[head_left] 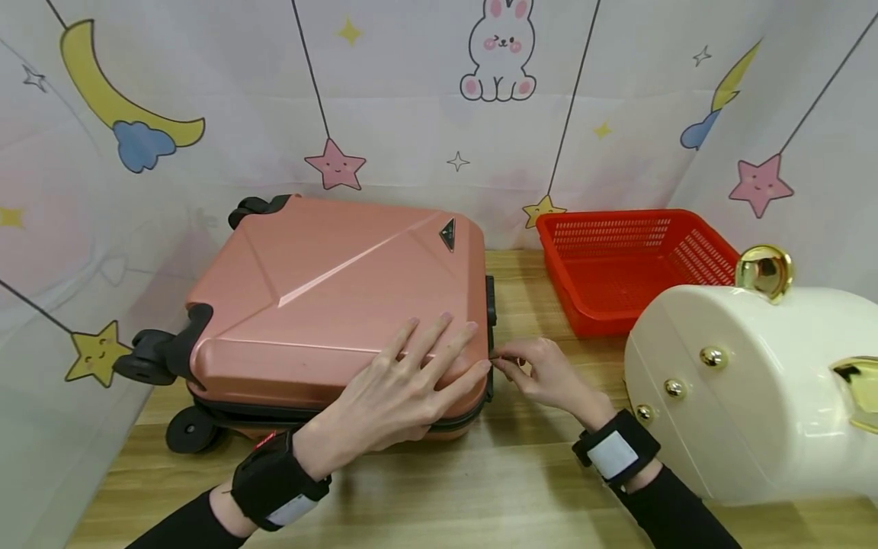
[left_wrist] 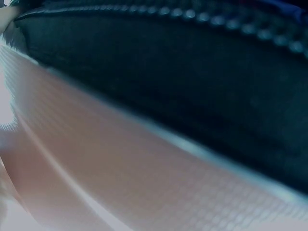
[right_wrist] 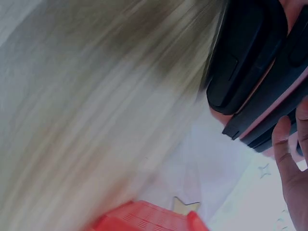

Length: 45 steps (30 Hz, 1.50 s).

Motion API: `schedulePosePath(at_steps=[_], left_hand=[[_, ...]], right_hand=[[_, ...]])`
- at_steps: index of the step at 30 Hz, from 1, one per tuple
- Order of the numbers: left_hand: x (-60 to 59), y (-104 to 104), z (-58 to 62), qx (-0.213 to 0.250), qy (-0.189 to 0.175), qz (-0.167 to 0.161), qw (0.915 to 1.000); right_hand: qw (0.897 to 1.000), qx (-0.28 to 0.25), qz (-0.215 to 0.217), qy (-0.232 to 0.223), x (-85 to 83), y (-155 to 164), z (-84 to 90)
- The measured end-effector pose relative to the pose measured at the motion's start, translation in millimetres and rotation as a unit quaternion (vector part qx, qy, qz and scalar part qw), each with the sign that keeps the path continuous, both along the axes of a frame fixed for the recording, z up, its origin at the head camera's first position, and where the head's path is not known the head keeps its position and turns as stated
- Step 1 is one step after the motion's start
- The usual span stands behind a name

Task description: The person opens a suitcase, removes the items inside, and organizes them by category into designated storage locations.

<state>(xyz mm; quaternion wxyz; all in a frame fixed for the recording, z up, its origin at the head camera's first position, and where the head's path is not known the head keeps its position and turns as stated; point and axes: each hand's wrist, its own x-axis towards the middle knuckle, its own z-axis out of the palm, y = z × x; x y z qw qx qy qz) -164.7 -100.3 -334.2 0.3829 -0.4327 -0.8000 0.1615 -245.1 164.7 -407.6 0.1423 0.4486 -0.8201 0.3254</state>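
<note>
Keep left hand flat and spread on the pink suitcase at frame centre, while right hand pinches the zip pull at its right edge, drawing steadily along the seam.

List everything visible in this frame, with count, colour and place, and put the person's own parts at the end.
Hard-shell suitcase: one, salmon pink with black wheels, lying flat at table left.
Plastic mesh basket: one, red, back right.
Glossy case with gold knobs: one, cream, right edge.
Wooden table: one, light wood.
Cartoon backdrop: one, white, behind the table.
Left hand: one, spread flat on the suitcase.
Right hand: one, pinching something small at the suitcase's side.
</note>
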Motion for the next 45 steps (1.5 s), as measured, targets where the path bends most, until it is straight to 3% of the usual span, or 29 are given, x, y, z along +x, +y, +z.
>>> schedulePosePath(at_steps=[4, 8, 15, 26, 32, 34, 38, 41, 45], left_hand=[[0.7, -1, 0.1, 0.001, -0.007, -0.001, 1.0], [0.5, 0, -0.2, 0.005, -0.009, -0.005, 0.9999], [-0.6, -1, -0.9, 0.008, -0.005, -0.013, 0.9999], [0.4, -3, 1.9, 0.004, -0.013, -0.024, 0.9996], [-7.4, -2, 0.1, 0.025, -0.014, -0.037, 0.9989], [-9.8, -3, -1.6, 0.028, -0.016, -0.026, 0.9991], [-8.3, -5, -4.4, 0.03, -0.018, -0.015, 0.9993], [-5.8, -5, -4.8, 0.028, -0.02, -0.001, 0.9994], [-4.9, -6, -5.3, 0.027, -0.025, 0.002, 0.9993]], right_hand=[[0.998, 0.051, -0.032, 0.031, 9.7, -2, 2.3], [0.996, 0.062, -0.044, 0.052, 15.3, -1, 1.1], [0.994, 0.019, -0.03, 0.099, 3.0, -1, -4.2], [0.992, -0.042, -0.03, 0.117, -4.8, -3, -7.5], [0.991, -0.041, -0.022, 0.122, -8.1, -8, -3.9], [0.993, -0.035, -0.018, 0.108, -8.6, -10, -2.3], [0.998, -0.046, -0.023, 0.025, -8.4, -11, -0.4], [0.997, -0.044, -0.029, -0.055, -8.6, -12, 1.4], [0.994, -0.018, -0.03, -0.099, -9.2, -12, 2.7]])
